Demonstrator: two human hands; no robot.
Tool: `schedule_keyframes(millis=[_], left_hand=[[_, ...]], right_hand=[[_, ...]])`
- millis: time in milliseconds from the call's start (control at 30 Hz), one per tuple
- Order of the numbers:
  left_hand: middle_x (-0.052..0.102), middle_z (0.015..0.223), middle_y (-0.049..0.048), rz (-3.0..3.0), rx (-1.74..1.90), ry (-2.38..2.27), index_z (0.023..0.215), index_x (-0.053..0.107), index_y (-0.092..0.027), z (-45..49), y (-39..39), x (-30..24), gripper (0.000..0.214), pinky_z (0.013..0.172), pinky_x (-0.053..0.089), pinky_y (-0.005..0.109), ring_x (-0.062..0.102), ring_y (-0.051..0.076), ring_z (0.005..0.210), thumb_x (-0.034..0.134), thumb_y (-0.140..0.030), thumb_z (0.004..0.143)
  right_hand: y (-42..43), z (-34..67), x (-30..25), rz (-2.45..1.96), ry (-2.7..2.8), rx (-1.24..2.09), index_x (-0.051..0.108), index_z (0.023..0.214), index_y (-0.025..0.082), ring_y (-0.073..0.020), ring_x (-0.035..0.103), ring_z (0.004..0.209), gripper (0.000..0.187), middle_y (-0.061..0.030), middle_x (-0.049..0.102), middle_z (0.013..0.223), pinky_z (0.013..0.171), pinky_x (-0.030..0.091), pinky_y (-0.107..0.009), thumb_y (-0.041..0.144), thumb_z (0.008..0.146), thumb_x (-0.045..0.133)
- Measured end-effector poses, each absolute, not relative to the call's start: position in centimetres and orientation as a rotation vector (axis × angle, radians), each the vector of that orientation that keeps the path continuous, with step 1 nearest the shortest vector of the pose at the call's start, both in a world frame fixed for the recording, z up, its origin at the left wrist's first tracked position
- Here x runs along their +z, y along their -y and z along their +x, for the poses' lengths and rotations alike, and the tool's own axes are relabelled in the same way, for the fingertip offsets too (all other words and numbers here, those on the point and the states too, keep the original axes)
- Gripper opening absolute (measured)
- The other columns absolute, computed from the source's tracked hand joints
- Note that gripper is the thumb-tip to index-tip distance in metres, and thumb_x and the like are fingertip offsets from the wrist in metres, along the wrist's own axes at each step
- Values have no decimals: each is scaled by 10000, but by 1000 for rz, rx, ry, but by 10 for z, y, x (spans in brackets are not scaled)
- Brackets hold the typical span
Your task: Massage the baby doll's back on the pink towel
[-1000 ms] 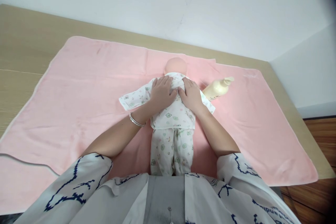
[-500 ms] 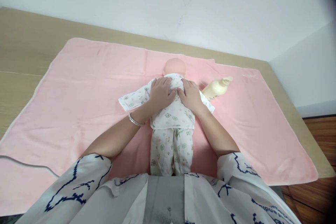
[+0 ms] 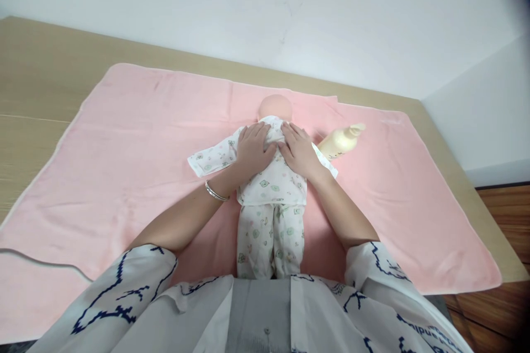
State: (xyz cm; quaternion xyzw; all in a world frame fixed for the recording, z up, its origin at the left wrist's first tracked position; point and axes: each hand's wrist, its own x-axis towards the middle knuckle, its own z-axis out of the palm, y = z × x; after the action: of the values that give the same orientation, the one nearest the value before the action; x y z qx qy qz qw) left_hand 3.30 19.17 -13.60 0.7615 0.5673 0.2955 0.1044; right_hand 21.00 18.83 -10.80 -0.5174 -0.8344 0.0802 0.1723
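A baby doll (image 3: 275, 107) in a white printed top (image 3: 271, 190) and matching trousers (image 3: 255, 240) lies on a pink blanket, its bald head away from me. My left hand (image 3: 253, 149) rests flat on the left side of the doll's upper body, fingers stretched out. On the right side, my right hand (image 3: 301, 151) lies the same way, palm down on the cloth. Both thumbs point inward and nearly meet at the middle. One sleeve (image 3: 211, 160) spreads out to the left; the other is partly hidden behind my right wrist.
A cream pump bottle (image 3: 340, 142) lies tilted beside the doll's right-hand sleeve. The pink blanket (image 3: 144, 121) covers much of the wooden table (image 3: 37, 66). A grey cable (image 3: 45, 263) crosses the blanket at the lower left. A white wall (image 3: 186, 5) stands behind.
My right hand has shifted slightly inward, toward the doll's middle. The left hand stays nearly where it was. The whole view has tipped slightly.
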Motion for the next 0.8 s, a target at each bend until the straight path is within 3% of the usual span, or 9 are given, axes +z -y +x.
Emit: schedule_keyframes(millis=[100,200,400,567,700,800], left_hand=[[579,1475,119,2222,966,-1637,1370,558,-167,32,-192,-140,481,1249,280,467,475,259,1426,441,-359,945],[609,1443,123,2194,1072,-1588,1338,591,-156,32,-192,-145,471,1240,300,490,498,271,1410,428,-355,943],[613,1435,142,2167,1184,-1535,1325,606,-123,30,-195,-153,483,1227,326,518,513,295,1400,353,-337,973],[634,1407,134,2180,1271,-1497,1316,609,-146,29,-195,-158,475,1210,358,497,538,274,1372,338,-365,994],[629,1409,143,2141,1309,-1549,1323,604,-135,30,-195,-163,501,1215,351,503,496,287,1416,312,-394,1009],[610,1432,148,2131,1312,-1569,1350,583,-127,30,-194,-165,523,1222,335,521,449,301,1453,302,-414,1015]], right_hand=[[-182,210,-103,-1466,2229,117,418,1516,188,-323,274,1539,546,-110,342,1651,1241,208,-636,348,996,379],[-176,204,-107,-1473,2062,33,386,1527,176,-312,209,1566,567,-127,274,1677,1240,226,-621,309,976,384],[-170,190,-117,-1442,2196,220,366,1542,158,-287,159,1586,565,-133,292,1670,1262,220,-591,338,1006,344],[-167,190,-114,-1436,2079,86,319,1557,130,-265,92,1598,590,-147,204,1697,1273,190,-578,318,999,350],[-167,187,-111,-1501,2259,212,461,1489,135,-293,239,1564,520,-143,382,1627,1272,166,-597,302,1012,341],[-165,189,-108,-1470,2248,182,472,1483,165,-271,253,1561,510,-125,353,1645,1272,176,-585,308,1004,371]])
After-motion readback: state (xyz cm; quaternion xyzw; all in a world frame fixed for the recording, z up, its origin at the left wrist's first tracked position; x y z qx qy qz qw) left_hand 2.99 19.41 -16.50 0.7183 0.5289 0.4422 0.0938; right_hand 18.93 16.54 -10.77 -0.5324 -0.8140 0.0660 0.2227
